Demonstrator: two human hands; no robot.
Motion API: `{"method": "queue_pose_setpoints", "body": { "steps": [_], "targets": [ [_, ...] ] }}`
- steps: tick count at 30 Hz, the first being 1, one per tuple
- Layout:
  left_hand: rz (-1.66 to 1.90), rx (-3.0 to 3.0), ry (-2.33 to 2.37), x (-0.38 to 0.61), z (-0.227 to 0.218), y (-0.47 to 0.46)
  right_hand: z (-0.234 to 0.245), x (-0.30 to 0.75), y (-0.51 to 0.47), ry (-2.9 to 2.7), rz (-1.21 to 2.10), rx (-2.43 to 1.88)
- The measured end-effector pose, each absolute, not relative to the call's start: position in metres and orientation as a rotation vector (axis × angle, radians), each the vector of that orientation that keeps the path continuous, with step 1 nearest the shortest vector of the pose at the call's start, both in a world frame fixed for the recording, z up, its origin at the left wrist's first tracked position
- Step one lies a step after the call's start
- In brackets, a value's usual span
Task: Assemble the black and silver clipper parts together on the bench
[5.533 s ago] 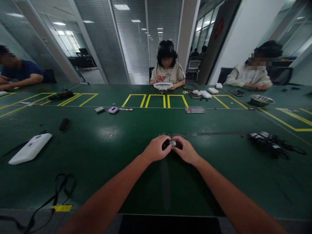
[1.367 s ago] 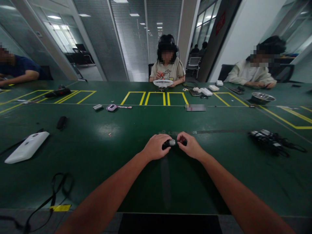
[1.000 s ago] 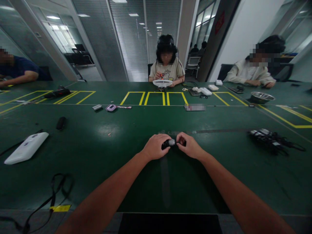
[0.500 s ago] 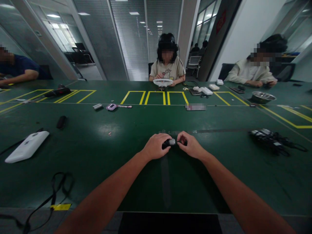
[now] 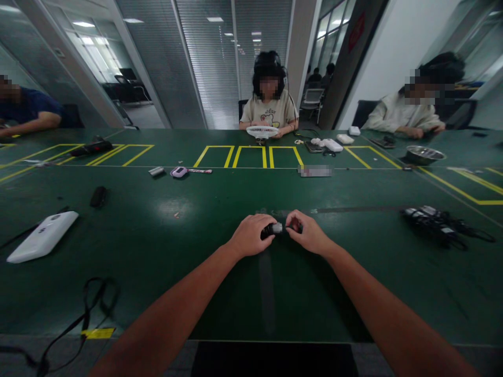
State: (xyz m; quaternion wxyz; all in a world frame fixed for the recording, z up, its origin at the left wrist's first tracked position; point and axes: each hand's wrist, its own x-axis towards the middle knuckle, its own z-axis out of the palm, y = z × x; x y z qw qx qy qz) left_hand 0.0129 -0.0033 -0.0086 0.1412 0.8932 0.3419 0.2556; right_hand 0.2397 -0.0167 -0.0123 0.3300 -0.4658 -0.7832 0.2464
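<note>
My left hand [image 5: 250,236] and my right hand [image 5: 308,233] meet over the green table [image 5: 220,262], both closed. Between them is a small dark object with a silver end [image 5: 274,229]. The left fingers wrap round its dark part. The right fingertips pinch a small dark piece [image 5: 296,226] just right of the silver end; I cannot make out whether the two parts are joined. Both forearms reach in from the near edge.
A white device [image 5: 41,236] and a black strap [image 5: 84,309] lie at the left, a bundle of black cables [image 5: 440,224] at the right. A person across the table handles a white fan grille [image 5: 262,132]. A steel bowl [image 5: 424,155] sits far right.
Since 5.5 s ago my hands have drawn slightly apart, showing the silver end between them. Over the last second they have hardly moved.
</note>
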Motion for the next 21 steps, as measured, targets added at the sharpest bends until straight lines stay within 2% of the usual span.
{"method": "queue_pose_setpoints", "body": {
  "steps": [21],
  "targets": [
    [0.726,2.579,1.005,0.0128,-0.0080,-0.0037,-0.0147,0.2406,-0.0165,-2.035,0.651,-1.223]
  ]
}}
